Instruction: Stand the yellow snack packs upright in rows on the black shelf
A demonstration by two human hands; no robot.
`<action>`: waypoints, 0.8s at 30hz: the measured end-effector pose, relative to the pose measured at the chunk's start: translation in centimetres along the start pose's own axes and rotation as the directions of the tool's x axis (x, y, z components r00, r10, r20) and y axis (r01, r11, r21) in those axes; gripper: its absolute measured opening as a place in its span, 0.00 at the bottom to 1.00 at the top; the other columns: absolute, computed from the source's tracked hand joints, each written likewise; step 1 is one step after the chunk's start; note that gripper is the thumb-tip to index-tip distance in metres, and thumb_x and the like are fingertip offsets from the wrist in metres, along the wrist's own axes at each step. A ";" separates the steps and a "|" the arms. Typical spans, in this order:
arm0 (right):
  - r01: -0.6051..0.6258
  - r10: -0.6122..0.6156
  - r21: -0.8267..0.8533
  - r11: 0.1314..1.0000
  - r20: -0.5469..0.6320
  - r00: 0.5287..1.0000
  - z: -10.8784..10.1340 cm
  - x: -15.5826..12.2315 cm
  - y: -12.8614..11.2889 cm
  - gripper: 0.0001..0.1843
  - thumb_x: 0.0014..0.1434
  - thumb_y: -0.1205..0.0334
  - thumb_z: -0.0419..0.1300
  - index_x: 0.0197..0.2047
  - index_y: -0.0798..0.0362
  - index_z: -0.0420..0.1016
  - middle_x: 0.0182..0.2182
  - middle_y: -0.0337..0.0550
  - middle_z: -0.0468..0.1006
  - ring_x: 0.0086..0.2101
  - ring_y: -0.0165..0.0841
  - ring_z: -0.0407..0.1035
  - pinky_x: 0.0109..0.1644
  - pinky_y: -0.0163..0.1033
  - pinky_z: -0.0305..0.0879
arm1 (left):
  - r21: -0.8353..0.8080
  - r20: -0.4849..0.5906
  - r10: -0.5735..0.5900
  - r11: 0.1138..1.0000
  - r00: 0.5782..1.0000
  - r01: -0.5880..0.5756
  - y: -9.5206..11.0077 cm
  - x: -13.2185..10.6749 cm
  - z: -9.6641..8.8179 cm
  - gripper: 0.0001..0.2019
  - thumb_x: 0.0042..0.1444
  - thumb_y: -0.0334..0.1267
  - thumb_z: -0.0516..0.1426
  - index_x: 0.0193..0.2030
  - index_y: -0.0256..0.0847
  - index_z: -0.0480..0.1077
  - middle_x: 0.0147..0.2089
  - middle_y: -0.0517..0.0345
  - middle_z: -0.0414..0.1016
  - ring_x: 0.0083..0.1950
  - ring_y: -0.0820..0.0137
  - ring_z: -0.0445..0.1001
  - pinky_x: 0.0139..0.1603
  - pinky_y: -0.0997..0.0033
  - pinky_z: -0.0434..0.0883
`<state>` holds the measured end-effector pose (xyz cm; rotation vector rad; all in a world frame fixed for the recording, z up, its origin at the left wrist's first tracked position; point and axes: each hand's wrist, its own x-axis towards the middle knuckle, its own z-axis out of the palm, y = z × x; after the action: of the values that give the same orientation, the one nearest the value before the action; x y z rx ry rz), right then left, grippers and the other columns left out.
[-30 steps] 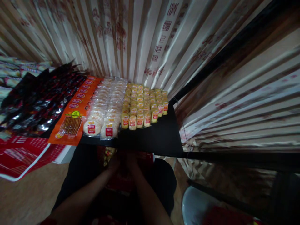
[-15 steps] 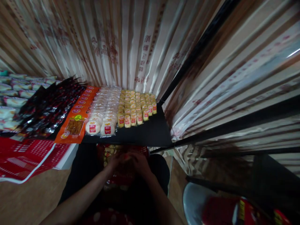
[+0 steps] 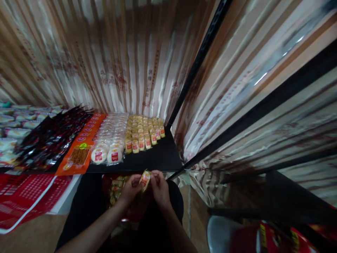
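Left hand [image 3: 129, 189]: fingers curled nearly closed, small yellow-wrapped snack packet [image 3: 145, 179] pinched between thumb and fingers. Right hand [image 3: 160, 189]: half curled, fingertips at the packet's right edge; can't tell if they actually grip the wrapper. Packet sits between the two hands, tilted, printed face up toward the camera, just in front of the shelf edge and not on the shelf.

Below and left of the packet, between dark-clothed knees [image 3: 176, 196]: heap of gold-wrapped packets [image 3: 116, 188], partly behind the left hand, too dim for a count. Red basket [image 3: 31, 196] with white handle off to the left.

Beyond the hands: black shelf [image 3: 160, 158]. On it, right to left: rows of small yellow packets [image 3: 141, 142], two rows of round white crackers [image 3: 114, 154], orange bag [image 3: 79, 154], pile of dark shiny packs [image 3: 55, 137], white packs [image 3: 17, 133]. Farthest back: pleated curtain [image 3: 110, 52], dark frame bar [image 3: 195, 70] crossing it.
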<state>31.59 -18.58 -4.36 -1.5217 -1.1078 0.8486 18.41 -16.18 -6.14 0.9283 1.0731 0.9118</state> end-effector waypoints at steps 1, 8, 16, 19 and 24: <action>0.011 -0.011 0.008 1.000 -0.008 1.000 -0.1 0.0 -0.2 0.12 0.57 0.55 0.52 0.39 0.53 0.69 0.32 0.42 0.78 0.33 0.32 0.73 0.38 0.37 0.70 | 0.000 -0.001 0.011 1.000 1.000 -0.011 0.3 0.2 0.4 0.24 0.33 0.51 0.65 0.34 0.38 0.68 0.35 0.52 0.77 0.38 0.66 0.75 0.43 0.66 0.70; 0.020 -0.022 0.098 0.995 0.019 1.000 -0.8 0.8 0.0 0.24 0.57 0.53 0.54 0.55 0.51 0.63 0.44 0.47 0.77 0.39 0.34 0.74 0.43 0.39 0.70 | 0.022 -0.065 0.085 0.996 0.994 -0.084 1.4 2.1 3.2 0.24 0.37 0.55 0.62 0.36 0.39 0.66 0.35 0.53 0.75 0.36 0.68 0.74 0.40 0.68 0.70; 0.082 -0.078 0.038 0.996 -0.101 0.992 -2.0 3.8 1.3 0.27 0.54 0.57 0.56 0.57 0.52 0.64 0.42 0.47 0.77 0.35 0.34 0.74 0.39 0.38 0.71 | 0.112 0.016 0.075 0.991 0.997 -0.076 3.0 4.6 5.8 0.13 0.48 0.46 0.56 0.37 0.39 0.66 0.36 0.53 0.75 0.37 0.67 0.74 0.38 0.69 0.70; 0.115 -0.114 -0.002 0.993 -0.158 0.981 -2.5 6.1 1.8 0.25 0.54 0.57 0.55 0.56 0.51 0.65 0.42 0.47 0.76 0.36 0.33 0.74 0.39 0.37 0.71 | 0.215 0.035 0.111 0.970 0.993 -0.116 3.6 6.4 6.9 0.11 0.51 0.41 0.53 0.39 0.39 0.67 0.40 0.53 0.75 0.40 0.68 0.74 0.39 0.70 0.70; 0.128 -0.117 0.022 0.992 -0.277 0.954 -3.2 11.1 2.2 0.27 0.55 0.57 0.52 0.58 0.56 0.60 0.45 0.52 0.73 0.41 0.35 0.72 0.46 0.41 0.68 | 0.424 0.021 0.105 0.900 0.994 -0.104 4.8 10.8 9.2 0.12 0.52 0.34 0.50 0.43 0.41 0.69 0.41 0.54 0.74 0.42 0.69 0.73 0.40 0.71 0.69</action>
<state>38.68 -9.27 -5.53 -1.4703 -0.9628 0.5508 28.94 -6.03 -2.97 1.3572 1.2607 0.7769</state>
